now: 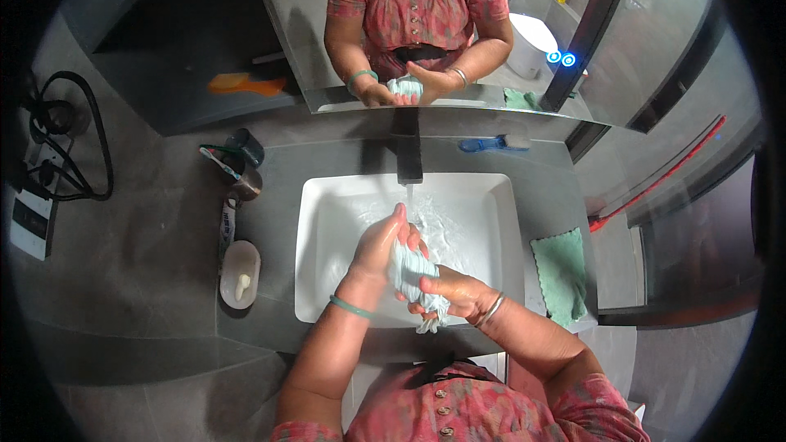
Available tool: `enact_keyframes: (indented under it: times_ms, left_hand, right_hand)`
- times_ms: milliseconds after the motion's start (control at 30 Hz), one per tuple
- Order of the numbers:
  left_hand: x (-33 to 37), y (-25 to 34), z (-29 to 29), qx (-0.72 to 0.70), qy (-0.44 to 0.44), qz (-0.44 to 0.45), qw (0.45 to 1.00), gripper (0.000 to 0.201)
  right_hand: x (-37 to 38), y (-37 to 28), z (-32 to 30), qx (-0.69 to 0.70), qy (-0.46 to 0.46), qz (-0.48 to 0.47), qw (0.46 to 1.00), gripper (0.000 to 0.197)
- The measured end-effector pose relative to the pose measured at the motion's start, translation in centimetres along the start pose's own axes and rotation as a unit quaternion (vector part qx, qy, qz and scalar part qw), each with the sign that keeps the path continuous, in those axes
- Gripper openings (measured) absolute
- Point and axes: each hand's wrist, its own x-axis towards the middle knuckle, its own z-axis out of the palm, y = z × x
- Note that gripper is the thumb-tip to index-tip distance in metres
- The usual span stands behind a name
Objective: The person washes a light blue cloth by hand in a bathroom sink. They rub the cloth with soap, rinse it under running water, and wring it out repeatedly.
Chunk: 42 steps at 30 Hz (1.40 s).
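Note:
A bunched, wet, pale blue-white cloth point(409, 272) is gripped between my two hands above the sink. My left hand point(378, 245) is closed around its upper left side, the thumb pointing up toward the tap. Lower down on the right, my right hand point(458, 291) wraps the other end, its thumb across the folds. A loose, crumpled tail hangs below the fingers. Just beyond my hands, water runs from the dark tap point(409, 155) into the white rectangular sink point(303, 254), where shallow, rippling water shows. Some fingertips are hidden behind the cloth.
Left of the sink are a soap dish point(230, 293) with a soap piece, a tube point(227, 229) and cups point(246, 186) with toothbrushes. A blue-handled brush point(483, 145) lies behind, a green cloth point(563, 278) at right. Above the tap, the mirror point(295, 24) reflects my arms.

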Motion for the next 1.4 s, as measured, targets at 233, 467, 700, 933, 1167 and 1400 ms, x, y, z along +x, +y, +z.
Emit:
enact_keyframes:
  times_ms: [233, 467, 700, 933, 1167, 1400]
  left_hand:
    - [2.0, -1.1, 0.6, 0.266, 0.089, 0.041, 0.959, 0.042]
    - [4.6, -4.3, -1.8, 0.399, 0.207, 0.088, 0.889, 0.044]
    - [4.0, -3.9, -1.4, 0.323, 0.225, 0.126, 0.91, 0.049]
    - [1.3, 0.7, -0.8, 0.053, -0.087, 0.093, 0.99, 0.073]
    - [0.0, 1.0, -0.3, 0.033, -0.082, 0.022, 0.996, 0.04]
    - [0.7, 0.7, 0.2, 0.07, 0.038, -0.054, 0.995, 0.036]
  right_hand:
    - [2.2, 0.7, -0.4, -0.288, 0.178, -0.065, 0.939, 0.055]
    - [5.4, 3.1, -3.6, -0.352, 0.295, -0.078, 0.885, 0.085]
    - [4.4, 2.3, -2.1, -0.402, 0.315, -0.163, 0.844, 0.076]
    - [1.2, -0.5, -0.3, 0.057, 0.062, -0.01, 0.996, 0.043]
    - [1.0, 0.5, 0.7, 0.182, -0.025, 0.041, 0.982, 0.037]
    - [0.6, 0.7, 0.6, 0.037, -0.008, 0.007, 0.999, 0.037]
